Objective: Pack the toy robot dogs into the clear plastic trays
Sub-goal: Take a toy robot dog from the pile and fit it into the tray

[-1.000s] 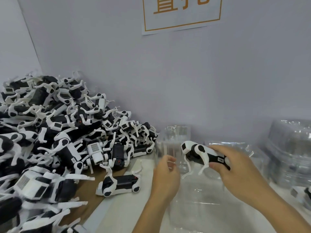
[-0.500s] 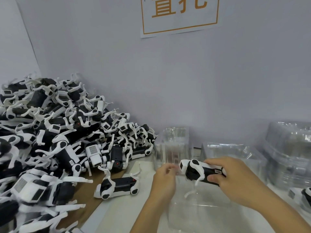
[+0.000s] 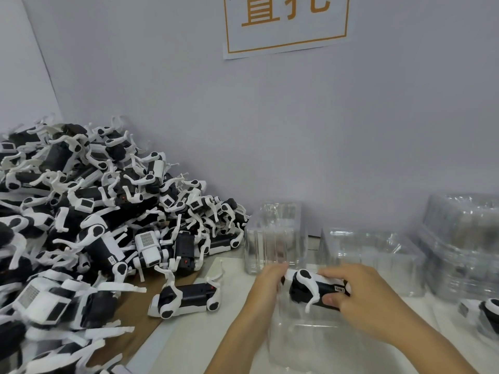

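Right hand [image 3: 370, 300] curled round the rear of a black-and-white dog [image 3: 314, 288], thumb under the body, fingers over the top, holding it just above a clear tray [image 3: 310, 344] at the near edge of the surface [image 3: 205, 344]. Left hand [image 3: 266, 286] at the dog's head end, fingers bent against the tray's left wall and touching the head; whether pinching the tray rim or the toy, cannot tell. Dog lying sideways, head to the left, one white leg hanging down into the tray. Lone dog [image 3: 186, 295] lying on its side on the surface, left of the hands. Large pile [image 3: 89, 220] of dogs heaped in the left corner against the wall. Upright clear tray [image 3: 275, 236] behind the hands, another clear tray [image 3: 378, 255] to its right, tall stack [image 3: 464, 238] of trays at far right. Part of one more dog [image 3: 483, 311] at the right edge. Sign [image 3: 286, 22] with orange characters on the wall above.
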Available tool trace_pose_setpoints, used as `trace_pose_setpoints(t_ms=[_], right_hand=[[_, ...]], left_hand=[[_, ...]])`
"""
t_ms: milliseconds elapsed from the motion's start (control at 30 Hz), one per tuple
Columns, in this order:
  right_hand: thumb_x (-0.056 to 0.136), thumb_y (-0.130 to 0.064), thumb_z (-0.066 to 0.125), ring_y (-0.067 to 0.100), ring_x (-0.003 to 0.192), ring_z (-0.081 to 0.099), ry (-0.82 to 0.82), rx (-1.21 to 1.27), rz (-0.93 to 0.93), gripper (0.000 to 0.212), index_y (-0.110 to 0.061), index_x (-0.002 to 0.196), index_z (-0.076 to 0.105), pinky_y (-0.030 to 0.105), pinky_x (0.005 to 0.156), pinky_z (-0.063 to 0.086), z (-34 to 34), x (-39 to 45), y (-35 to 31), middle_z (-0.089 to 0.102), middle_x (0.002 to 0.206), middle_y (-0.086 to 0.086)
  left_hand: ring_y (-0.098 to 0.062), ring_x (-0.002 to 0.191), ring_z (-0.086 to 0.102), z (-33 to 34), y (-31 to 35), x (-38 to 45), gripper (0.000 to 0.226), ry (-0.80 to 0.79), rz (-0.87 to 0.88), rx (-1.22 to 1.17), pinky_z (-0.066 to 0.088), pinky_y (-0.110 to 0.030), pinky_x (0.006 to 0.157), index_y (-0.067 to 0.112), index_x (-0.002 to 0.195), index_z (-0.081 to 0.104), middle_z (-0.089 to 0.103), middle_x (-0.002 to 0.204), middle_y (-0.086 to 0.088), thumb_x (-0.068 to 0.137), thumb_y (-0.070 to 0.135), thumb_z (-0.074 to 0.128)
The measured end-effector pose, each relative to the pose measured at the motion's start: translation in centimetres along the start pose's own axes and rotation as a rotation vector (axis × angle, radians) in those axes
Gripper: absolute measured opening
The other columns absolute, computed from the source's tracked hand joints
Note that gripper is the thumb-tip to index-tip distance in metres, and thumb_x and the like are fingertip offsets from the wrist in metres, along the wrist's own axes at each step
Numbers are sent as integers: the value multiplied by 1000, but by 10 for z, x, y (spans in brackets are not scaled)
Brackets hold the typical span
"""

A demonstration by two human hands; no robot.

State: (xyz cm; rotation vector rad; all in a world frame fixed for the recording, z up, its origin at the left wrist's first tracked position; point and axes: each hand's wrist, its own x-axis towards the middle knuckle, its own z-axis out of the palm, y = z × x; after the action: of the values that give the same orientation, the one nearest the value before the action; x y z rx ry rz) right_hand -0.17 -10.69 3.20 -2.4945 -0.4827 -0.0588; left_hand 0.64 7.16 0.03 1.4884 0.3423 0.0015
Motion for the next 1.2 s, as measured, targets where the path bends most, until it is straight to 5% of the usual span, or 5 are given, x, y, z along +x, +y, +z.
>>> trace_pose_setpoints(t_ms=[133, 433, 967, 1200], right_hand=[[80, -26, 73, 11, 79, 59, 22, -6, -8, 31, -50, 97, 66, 32, 77, 52, 2, 1, 0, 67, 83, -9], [79, -25, 75, 10, 81, 63, 36, 38, -6, 41, -59, 98, 64, 32, 78, 55, 1, 1, 0, 70, 86, -16], [79, -23, 76, -5, 70, 56, 33, 68, -40, 42, -62, 92, 67, 14, 59, 40, -1, 1, 2, 66, 77, -27], [78, -25, 78, 3, 72, 59, 38, 54, -28, 39, -60, 90, 67, 17, 64, 45, 1, 3, 5, 67, 78, -23]], left_hand=[[-35, 113, 64, -4, -8, -6, 43, -69, 44, -55, 47, -51, 103, 6, 114, 61, 67, 115, -19, 91, 43, 61], [-13, 93, 60, -5, -1, -11, 18, -56, 155, -9, 47, -29, 77, 18, 96, 59, 62, 95, 3, 99, 35, 53], [-16, 81, 60, -10, 0, -11, 14, -74, 164, 33, 45, -30, 71, 17, 92, 59, 62, 83, 3, 100, 27, 54], [3, 68, 59, -10, 2, -13, 10, -69, 171, 96, 41, -18, 58, 20, 95, 57, 64, 86, 8, 102, 24, 52]])
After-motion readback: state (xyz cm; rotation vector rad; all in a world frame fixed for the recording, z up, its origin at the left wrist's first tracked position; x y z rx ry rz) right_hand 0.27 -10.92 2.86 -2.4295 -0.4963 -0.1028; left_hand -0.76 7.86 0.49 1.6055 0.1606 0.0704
